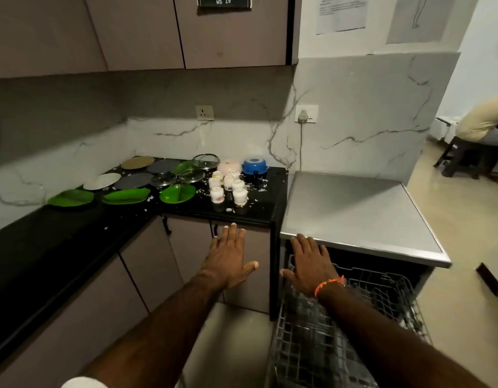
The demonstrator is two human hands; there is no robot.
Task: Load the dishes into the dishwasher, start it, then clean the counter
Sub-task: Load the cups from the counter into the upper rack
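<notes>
Nearest to me are my two forearms, reaching out over the pulled-out dishwasher rack (340, 331), which looks bare of dishes as far as the blur lets me tell. My left hand (228, 261) hangs flat in front of the cabinet doors, fingers straight and spread, holding nothing. My right hand (309, 264) is just as flat and empty, hovering above the back of the rack, just below the front edge of the steel top (354, 208); an orange band circles that wrist.

The dishes all sit on the black counter (32, 242), well apart from both hands. I judge the green plates (177, 193) to be light, stiff plastic, easy to lift by pinching the rim. The grey plates (133, 181) and the white plate (101, 181) may be heavier and could chip, so I would take each by its edge with thumb on top. The glass lids (206, 161) look fragile and slick; their centre knob is the safest hold. The small white cups (228, 186) stand crowded together, seemingly upside down, so I would take the outer ones first, fingers round the body. The blue pot (255, 165) stands behind them. White crumbs litter the counter around the cups.
</notes>
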